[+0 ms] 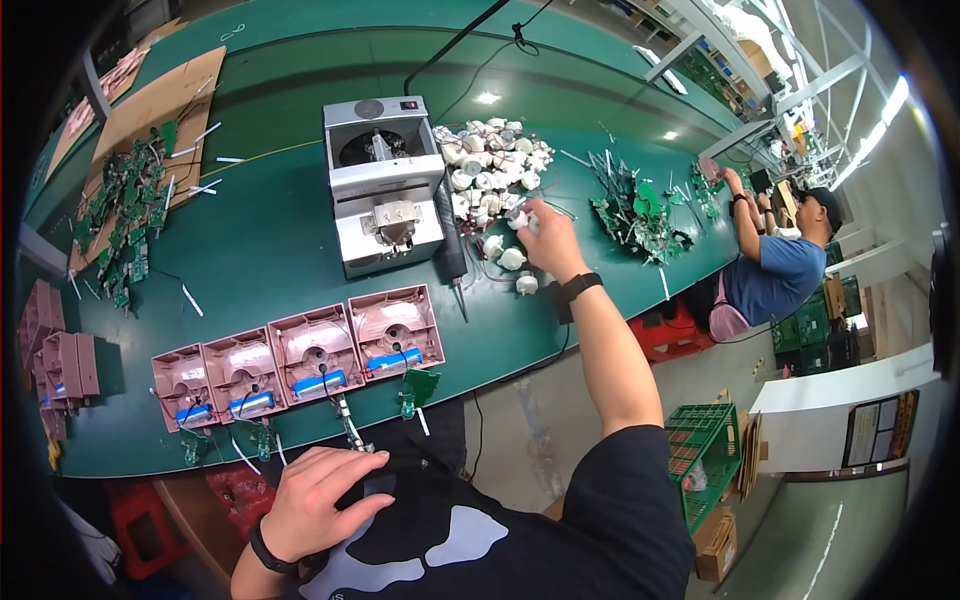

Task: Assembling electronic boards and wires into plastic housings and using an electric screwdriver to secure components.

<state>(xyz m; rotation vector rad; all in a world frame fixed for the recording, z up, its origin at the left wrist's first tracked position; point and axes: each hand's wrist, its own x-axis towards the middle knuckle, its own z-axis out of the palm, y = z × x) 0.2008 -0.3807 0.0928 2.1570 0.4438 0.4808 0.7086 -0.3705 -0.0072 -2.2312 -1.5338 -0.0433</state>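
Your right hand (545, 235), stretched to the upper middle of the frame, pinches one small white plastic motor part (522, 222) at the near edge of the heap of white parts (490, 160); dragging it back by its thin wires could, I judge, tug neighbours off the smooth green table (270, 250). Your left hand (320, 495) lies open and flat, holding nothing, near the dangling green boards of the four pink moulded housings (300, 360).

In front of me ran a long green tabletop (270, 240). On it sat four pink housings (300, 358) in a row near my edge, a grey machine (385, 185), a heap of white motors (490, 165), green circuit boards (635, 215), and cardboard sheets (165, 105) at my left.
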